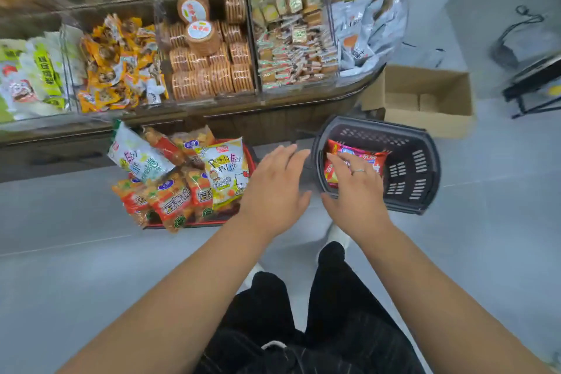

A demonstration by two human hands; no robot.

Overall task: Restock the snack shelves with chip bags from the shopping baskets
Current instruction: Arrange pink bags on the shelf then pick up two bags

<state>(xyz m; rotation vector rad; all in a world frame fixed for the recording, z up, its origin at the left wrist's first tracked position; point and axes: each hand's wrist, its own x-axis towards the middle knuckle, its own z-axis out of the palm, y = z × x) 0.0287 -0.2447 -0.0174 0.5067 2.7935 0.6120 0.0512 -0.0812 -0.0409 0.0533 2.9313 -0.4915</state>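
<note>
While our right hand [353,188] reaches open-fingered into the dark basket [425,161], the red chip bag [361,156] lies under its fingertips. Our left hand [274,188] hovers open at nine o'clock of it.

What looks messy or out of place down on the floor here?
The red basket is overfilled: chip bags are heaped above its rim and spill over the left and front edges, some tilted. The dark basket holds just one red bag, under the right hand. An open cardboard box sits behind.
</note>
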